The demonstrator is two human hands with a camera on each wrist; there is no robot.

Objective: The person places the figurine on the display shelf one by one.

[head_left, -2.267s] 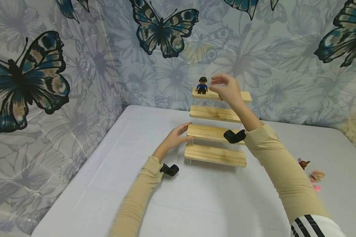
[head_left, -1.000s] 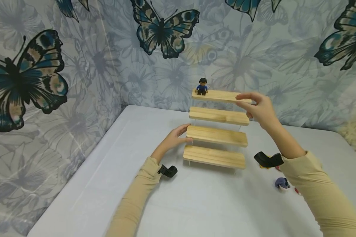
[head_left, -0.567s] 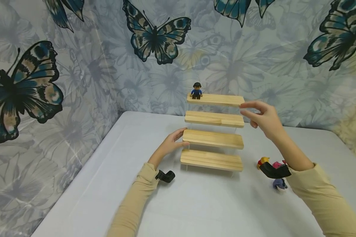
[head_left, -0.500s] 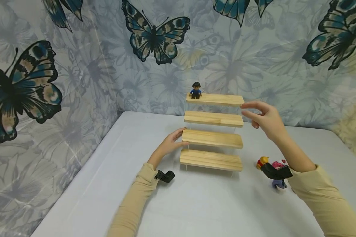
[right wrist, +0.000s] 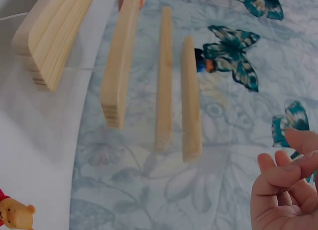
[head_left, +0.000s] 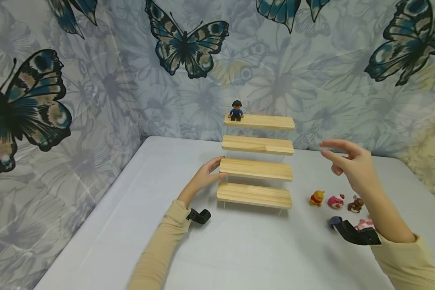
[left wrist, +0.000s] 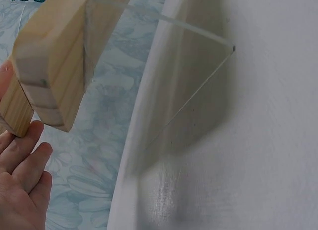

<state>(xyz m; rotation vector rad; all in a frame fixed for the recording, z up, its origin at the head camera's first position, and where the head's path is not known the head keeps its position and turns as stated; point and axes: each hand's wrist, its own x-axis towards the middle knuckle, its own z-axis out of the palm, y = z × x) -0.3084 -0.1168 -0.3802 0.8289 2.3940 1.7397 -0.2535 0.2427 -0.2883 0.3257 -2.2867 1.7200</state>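
Even, soft light fills the head view, with faint, pale glare on the wall and soft-edged shadows on the table beneath the shelf, while the 2 wrist views look dimmer and greyer, the left darkened by a broad shadow.

Head view: looks forward and down from above the near side of the desk. Widest and farthest back; takes in left hand, right hand, whole wooden shelf, butterfly wall.

Left wrist view: very near, at the shelf's left end. Scene tipped sideways, desk filling frame right.

Right wrist view: off the shelf's right end, less close, boards roughly end-on. Tipped the opposite way, desk at frame left.

All three share shelf, desk, wall. Head and right wrist both catch the yellow bear.
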